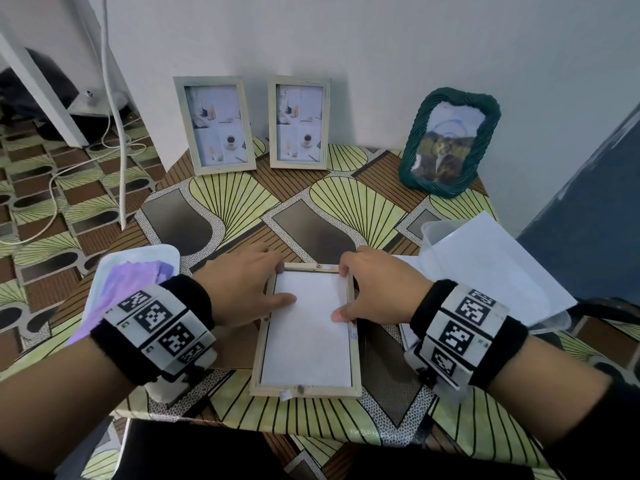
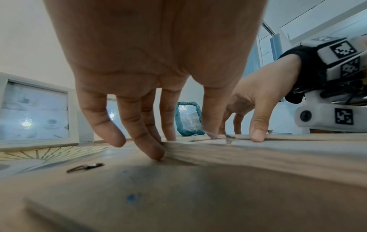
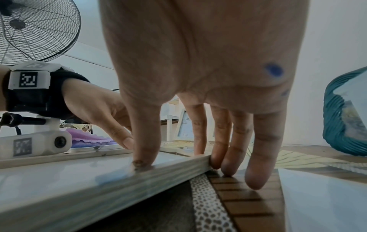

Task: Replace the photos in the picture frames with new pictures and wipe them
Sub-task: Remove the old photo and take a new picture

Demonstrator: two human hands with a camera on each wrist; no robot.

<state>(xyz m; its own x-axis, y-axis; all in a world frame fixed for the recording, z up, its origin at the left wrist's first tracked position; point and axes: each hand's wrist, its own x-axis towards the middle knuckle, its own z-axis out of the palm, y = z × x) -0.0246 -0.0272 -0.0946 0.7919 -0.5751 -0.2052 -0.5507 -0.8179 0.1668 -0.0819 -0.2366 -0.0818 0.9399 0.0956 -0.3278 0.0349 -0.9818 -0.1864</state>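
A pale wooden picture frame (image 1: pixel 356 348) lies face down at the table's middle, with a white sheet (image 1: pixel 306 327) set in its back. My left hand (image 1: pixel 256 282) is at its far left corner, thumb flat on the sheet and fingers (image 2: pixel 155 150) against the rail (image 2: pixel 218 150). My right hand (image 1: pixel 360 289) is at the far right corner; its thumb (image 3: pixel 143 157) presses the sheet (image 3: pixel 59 175) and the other fingers stand along the rail's (image 3: pixel 119 185) outer side. A brown backing board (image 1: pixel 235 348) lies under my left wrist.
Two pale frames (image 1: pixel 216 124) (image 1: pixel 299 123) and a green woven frame (image 1: pixel 450 142) lean on the back wall. A white tray with a purple cloth (image 1: pixel 131 278) is at the left, a clear tub of white sheets (image 1: pixel 485 265) at the right.
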